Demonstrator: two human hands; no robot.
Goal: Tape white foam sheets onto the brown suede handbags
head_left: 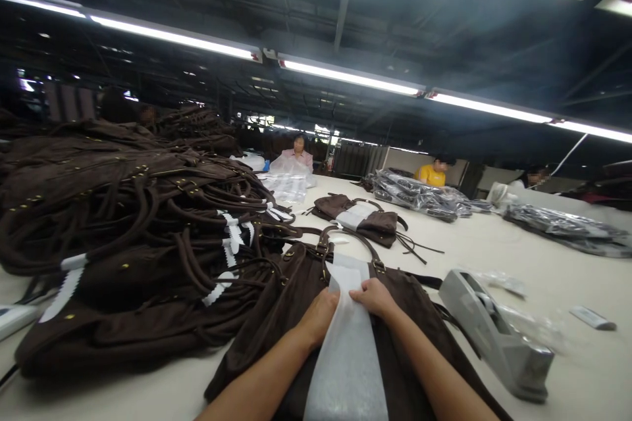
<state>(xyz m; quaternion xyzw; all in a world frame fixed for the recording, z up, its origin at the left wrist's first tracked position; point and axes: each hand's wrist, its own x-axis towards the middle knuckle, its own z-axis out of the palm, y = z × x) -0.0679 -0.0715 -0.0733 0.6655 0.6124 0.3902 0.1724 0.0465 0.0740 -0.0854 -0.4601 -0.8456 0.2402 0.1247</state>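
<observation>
A dark brown handbag (405, 302) lies flat in front of me, its two looped handles pointing away. Down its middle runs a strip of white wrapping paper (348, 362). My left hand (320, 316) is closed on the strip's left edge, just below the handles. On the other edge, my right hand (376, 297) pinches the paper between thumb and fingers. Between the hands the strip is bunched narrower, and its upper end stands up in a loose fold. The bag's lower end runs out of view beneath my forearms.
A tall pile of brown handbags (123, 197) fills the left side. At right stands a grey tape dispenser (494, 335). Another paper-wrapped bag (380, 227) lies farther off, near plastic-wrapped bags (415, 194). Co-workers, one in a yellow top (430, 175), are across the table (582, 381).
</observation>
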